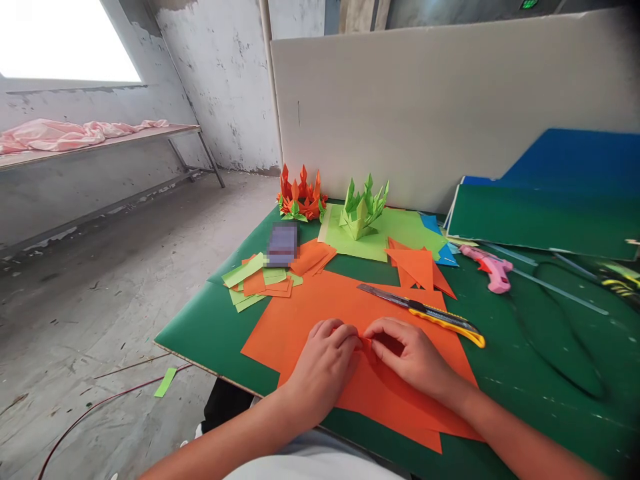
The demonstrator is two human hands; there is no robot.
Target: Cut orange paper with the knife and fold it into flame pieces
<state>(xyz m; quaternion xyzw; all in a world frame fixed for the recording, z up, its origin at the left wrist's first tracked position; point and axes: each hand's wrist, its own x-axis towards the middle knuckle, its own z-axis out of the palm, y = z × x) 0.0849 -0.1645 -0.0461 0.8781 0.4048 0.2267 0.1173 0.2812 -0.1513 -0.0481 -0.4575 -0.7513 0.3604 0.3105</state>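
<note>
Both hands meet over large orange paper sheets [320,307] on the green tabletop. A small folded piece of orange paper [369,347] is pinched between them, mostly covered by the fingers. My left hand [327,360] is closed on its left side, fingers curled over it. With thumb and index finger, my right hand [407,350] grips its right end. Just beyond the right hand lies a yellow utility knife [425,312], its handle end toward the right. Orange paper triangles [415,263] lie behind the knife.
A green folded paper crown [363,210] stands on light green sheets [345,237], beside an orange-and-green one [303,197]. Paper pieces [260,280] and a blurred dark rectangle [283,245] lie left. A pink glue gun [493,267] with its cord lies right. A pale panel [440,107] stands behind.
</note>
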